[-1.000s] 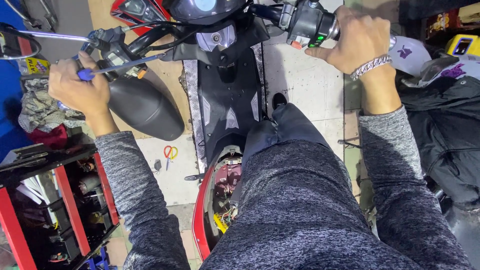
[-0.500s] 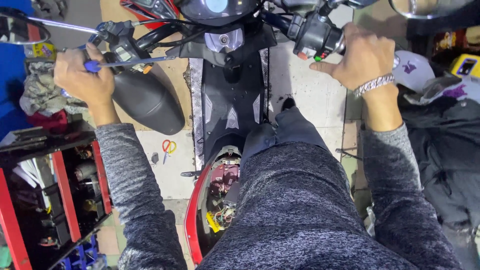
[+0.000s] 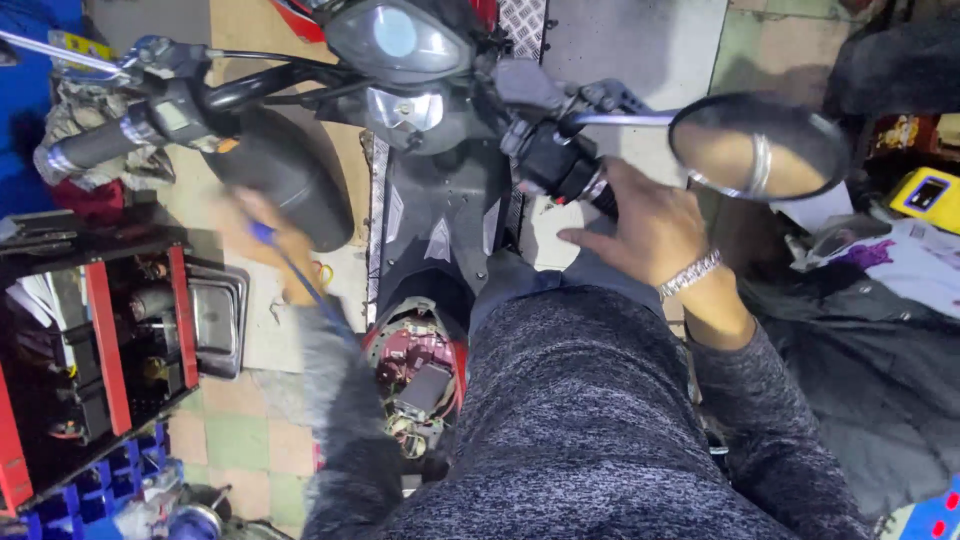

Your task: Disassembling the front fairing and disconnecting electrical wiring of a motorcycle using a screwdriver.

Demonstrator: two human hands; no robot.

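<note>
Bottom centre of frame: grey knit sleeves and torso of the person, filling lower half. Just above, lower centre, the scooter's (image 3: 440, 200) open bay shows a red housing w/ wiring (image 3: 420, 385), uncovered.

Left hand (image 3: 262, 240), centre-left, is motion-blurred, off the bar, holding a thin blue-handled tool (image 3: 290, 270); grip detail can't be told through the blur. Right hand (image 3: 640, 225), centre-right, wears a metal bracelet (image 3: 690, 275), fingers curled loosely over the right handlebar grip (image 3: 600, 195), next to the black switch block (image 3: 550, 160); not clearly clamped. Hands well apart.

Left side: red-and-black tool rack (image 3: 110, 330) w/ a metal tray (image 3: 215, 320) beside it.

Upper left: the left handlebar grip (image 3: 90, 145) bare, brake lever above it. Top centre: speedo dial (image 3: 395, 35). Upper right: round mirror (image 3: 760, 150) on its stalk. Far right edge: yellow device (image 3: 930, 195), dark cloth below.
</note>
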